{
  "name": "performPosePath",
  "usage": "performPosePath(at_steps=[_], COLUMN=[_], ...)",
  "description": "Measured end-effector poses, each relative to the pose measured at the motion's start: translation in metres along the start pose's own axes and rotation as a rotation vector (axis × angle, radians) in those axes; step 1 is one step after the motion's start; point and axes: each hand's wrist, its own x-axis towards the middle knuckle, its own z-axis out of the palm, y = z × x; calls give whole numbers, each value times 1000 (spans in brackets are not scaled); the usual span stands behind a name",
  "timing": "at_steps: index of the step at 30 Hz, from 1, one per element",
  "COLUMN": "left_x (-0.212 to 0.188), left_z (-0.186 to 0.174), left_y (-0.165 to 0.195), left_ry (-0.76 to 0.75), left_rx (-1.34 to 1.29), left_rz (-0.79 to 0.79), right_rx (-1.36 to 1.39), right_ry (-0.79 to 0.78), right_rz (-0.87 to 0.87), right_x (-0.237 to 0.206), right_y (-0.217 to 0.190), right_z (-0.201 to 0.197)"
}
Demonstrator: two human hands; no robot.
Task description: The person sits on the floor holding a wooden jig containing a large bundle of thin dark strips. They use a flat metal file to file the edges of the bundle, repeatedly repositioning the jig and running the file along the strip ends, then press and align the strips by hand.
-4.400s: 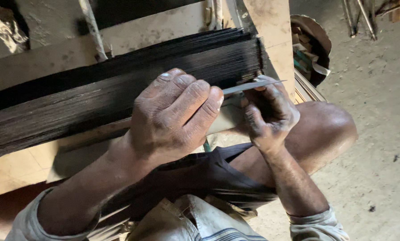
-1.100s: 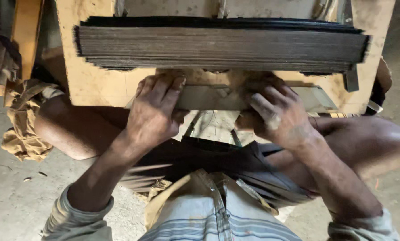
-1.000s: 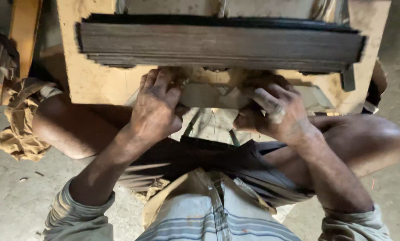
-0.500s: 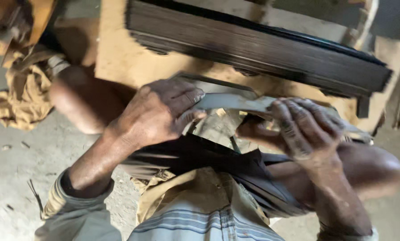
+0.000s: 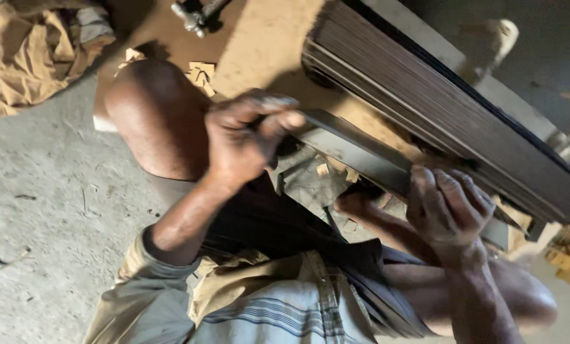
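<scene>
Head view: your left hand [image 5: 243, 137] and right hand [image 5: 447, 207] clench the stiff, likely sharp metal strip [image 5: 355, 153]; grip its ends.

A crumpled tan cloth [image 5: 27, 48] lies on the grey concrete floor [image 5: 43, 210].

The long flat grey metal blade [image 5: 355, 150] looks smooth with a dull sheen, gripped at either end by the left hand [image 5: 243, 140] and the right hand [image 5: 447, 210]. The dark stack of thin sheets [image 5: 450, 108] shows a matt, finely ribbed edge and rests on a pale wooden board [image 5: 259, 44] with a rough, dusty face. The crumpled tan cloth [image 5: 36, 44] is soft and matt, and the grey concrete floor [image 5: 36, 191] is coarse and gritty.
</scene>
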Motion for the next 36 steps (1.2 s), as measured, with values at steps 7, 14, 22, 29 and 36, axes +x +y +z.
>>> performPosePath(at_steps=[7,14,22,29,36], left_x=[12,22,31,40,54], left_z=[-4,-14,-22,-25,-38], left_y=[5,4,5,3,10], left_ry=[-31,-151,-218,-266,-321], left_rx=[-41,-49,-36,-2,1], left_rz=[-115,-64,75,119,64], right_rx=[122,11,-66,18,8], right_ry=[-18,-4,-46,-79,-79], right_rz=[-61,161,141,76,34], right_x=[90,120,145,171,180], right_y=[-43,-43,-46,-41,-40], right_z=[47,37,39,42,46])
